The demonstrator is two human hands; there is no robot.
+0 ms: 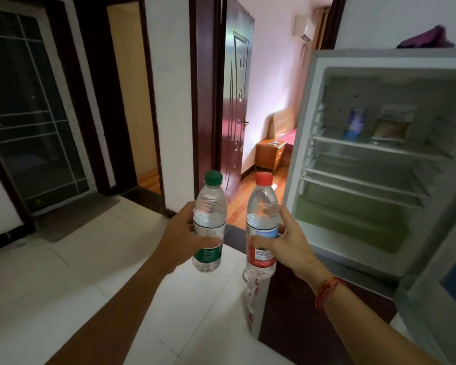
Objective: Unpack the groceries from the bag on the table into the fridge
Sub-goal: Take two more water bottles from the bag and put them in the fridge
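Before the open fridge, two water bottles are held side by side, well apart from its shelves. Left hand is wrapped round the green-capped bottle. Right hand grips the red-capped bottle at its label. Both long axes stand near vertical, caps up, tilted slightly away from the person. Upper shelf holds a blue bottle.

The white wire top shelf of the open grey fridge carries an upright blue-labelled plastic bottle and, just to its right, a flat brownish packet (both blurred). The white tiled floor bears a grey rectangular mat before the dark glass door.
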